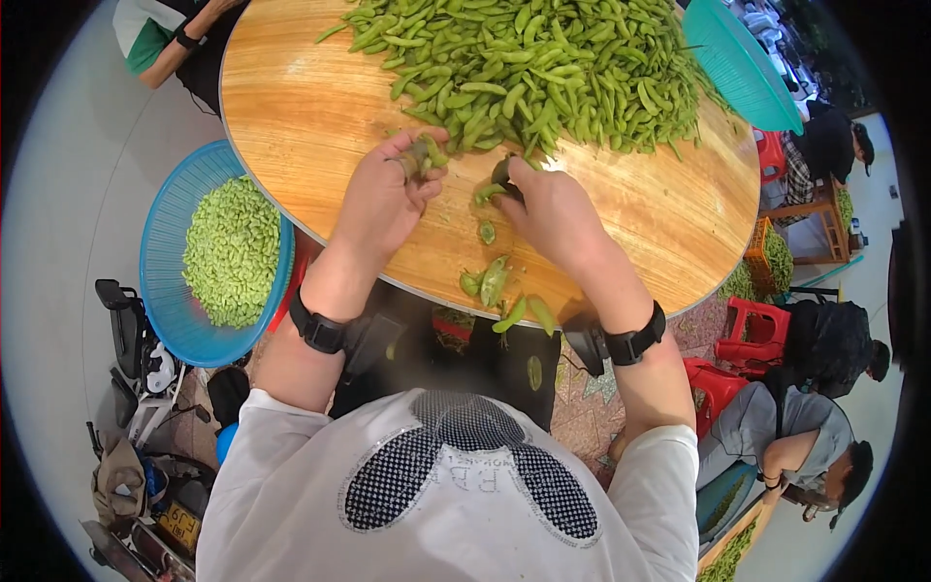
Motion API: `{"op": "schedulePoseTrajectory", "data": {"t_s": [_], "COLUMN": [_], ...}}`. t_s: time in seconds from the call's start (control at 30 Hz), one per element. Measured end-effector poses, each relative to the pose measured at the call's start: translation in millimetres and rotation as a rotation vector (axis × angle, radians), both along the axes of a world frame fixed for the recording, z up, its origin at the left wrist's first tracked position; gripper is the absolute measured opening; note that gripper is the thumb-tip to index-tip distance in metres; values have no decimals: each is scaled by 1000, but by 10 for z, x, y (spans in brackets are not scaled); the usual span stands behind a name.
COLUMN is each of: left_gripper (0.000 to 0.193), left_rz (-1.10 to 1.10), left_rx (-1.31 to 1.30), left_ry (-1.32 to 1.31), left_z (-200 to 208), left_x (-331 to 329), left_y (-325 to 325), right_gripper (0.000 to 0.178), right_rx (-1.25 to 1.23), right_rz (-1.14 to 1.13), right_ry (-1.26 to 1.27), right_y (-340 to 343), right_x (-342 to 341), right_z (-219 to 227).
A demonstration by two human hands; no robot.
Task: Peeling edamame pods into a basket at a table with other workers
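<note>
A big heap of green edamame pods [543, 68] covers the far part of the round wooden table [291, 87]. My left hand [378, 199] is just short of the heap, fingers curled around a green pod [432, 153]. To its right, my right hand [553, 209] pinches another pod [488, 194] between thumb and fingers, low over the wood. Several opened pod shells [495, 281] lie below my right hand, toward the table's near edge. One small shell [487, 233] sits alone between them and my right hand.
A blue basket [160, 252] of shelled beans [233, 252] stands left of the table. A teal basket [742, 63] leans at the far right rim. Other people sit at the right beside red stools [752, 335]; another person's arm [179, 44] shows at the far left.
</note>
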State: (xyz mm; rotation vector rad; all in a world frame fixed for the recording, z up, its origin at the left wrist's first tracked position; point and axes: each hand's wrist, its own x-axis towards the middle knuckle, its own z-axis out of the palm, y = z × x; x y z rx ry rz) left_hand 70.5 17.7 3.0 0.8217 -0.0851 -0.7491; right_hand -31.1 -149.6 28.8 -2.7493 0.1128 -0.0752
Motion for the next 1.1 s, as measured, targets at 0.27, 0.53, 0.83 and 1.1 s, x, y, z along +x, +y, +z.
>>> {"op": "schedulePoseTrajectory", "data": {"t_s": [0.27,0.53,0.83,1.1], "left_gripper": [35,31,25,22], "left_rz": [-291,-223,-4,40], "left_rx": [-8,19,57,202], "left_ry": [-77,-65,-339,-824], "left_z": [7,21,-35,-10], "left_x": [-111,-552,-625,-604], "left_y": [74,-117,-203,-157], "right_gripper": [16,12,19,18], "right_rx": [223,482,1552,1652], "right_rz": [-134,-271,-231,-303], "right_ry": [-147,-294,96,153], "right_y": [-15,264,263,276], "right_x": [-195,-413,-624,-604], "right_z": [24,95,114,140]}}
